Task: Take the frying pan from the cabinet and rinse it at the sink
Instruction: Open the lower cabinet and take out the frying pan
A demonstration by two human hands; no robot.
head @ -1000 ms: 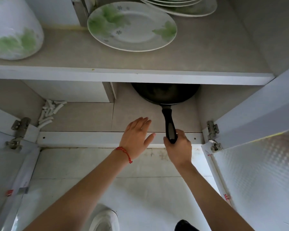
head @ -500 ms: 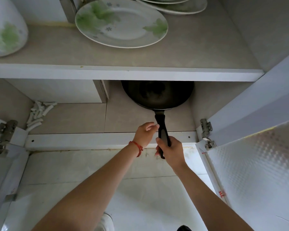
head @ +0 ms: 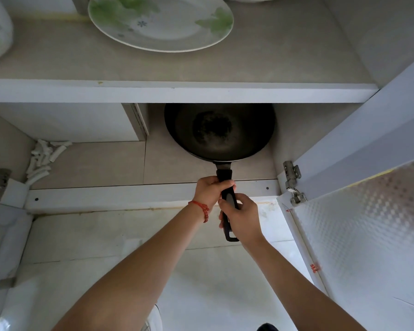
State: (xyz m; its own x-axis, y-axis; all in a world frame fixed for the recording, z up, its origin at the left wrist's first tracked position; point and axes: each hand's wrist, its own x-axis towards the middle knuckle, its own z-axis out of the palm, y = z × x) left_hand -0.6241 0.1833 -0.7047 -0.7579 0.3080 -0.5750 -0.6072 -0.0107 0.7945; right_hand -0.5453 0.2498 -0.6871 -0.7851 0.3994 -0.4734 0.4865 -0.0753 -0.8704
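Since the earlier frame, our left hand [head: 209, 191] had closed around the frying pan [head: 219, 132] handle, joining our gripping right hand [head: 243, 217] below the shelf [head: 177, 91].

Frying pan [head: 219, 133] in lower compartment, right side, under shelf [head: 177, 91]; plate [head: 160, 22] on shelf above.

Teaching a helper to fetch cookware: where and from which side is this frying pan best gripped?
Grip the handle, coming from the open cabinet front. The frying pan sits low under the shelf with its handle pointing outward; both the left hand and right hand wrap it there.
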